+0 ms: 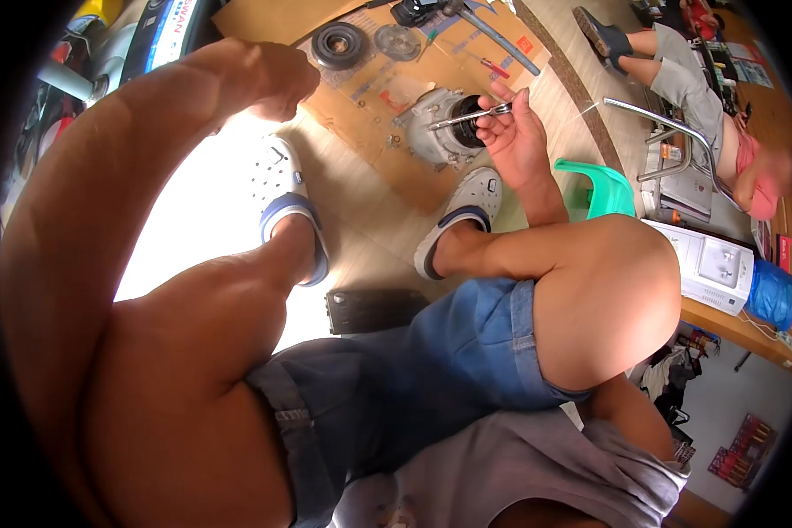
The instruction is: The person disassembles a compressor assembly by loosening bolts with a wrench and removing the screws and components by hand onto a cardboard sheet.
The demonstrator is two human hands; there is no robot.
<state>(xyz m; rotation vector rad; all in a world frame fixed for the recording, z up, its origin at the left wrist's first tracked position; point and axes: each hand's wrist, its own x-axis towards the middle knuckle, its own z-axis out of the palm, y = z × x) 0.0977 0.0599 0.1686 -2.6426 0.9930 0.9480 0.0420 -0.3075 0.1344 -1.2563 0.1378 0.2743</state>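
Note:
My right hand (pixel 515 136) is closed with a slim silver wrench (pixel 468 117) between thumb and fingers. Below the wrench, a round cast-metal housing (pixel 427 132) with a black pulley (pixel 468 121) stands on a cardboard sheet (pixel 361 114). Whether the wrench touches the housing I cannot tell. At upper left, my left hand (pixel 282 81) is curled closed beside the cardboard's edge; what is inside its fingers, if anything, is hidden. Past it lie a black pulley wheel (pixel 339 46) and a greyish disc (pixel 399 41). Small metal pieces are scattered near the housing.
A long-handled metal tool (pixel 500 40) and a red-handled screwdriver (pixel 495 68) lie on the cardboard. To the right stand a green stool (pixel 600 185), a metal-framed chair (pixel 678 132) and a water dispenser (pixel 711 267). Another person (pixel 686 88) sits beyond. A black case (pixel 374 310) lies between my feet.

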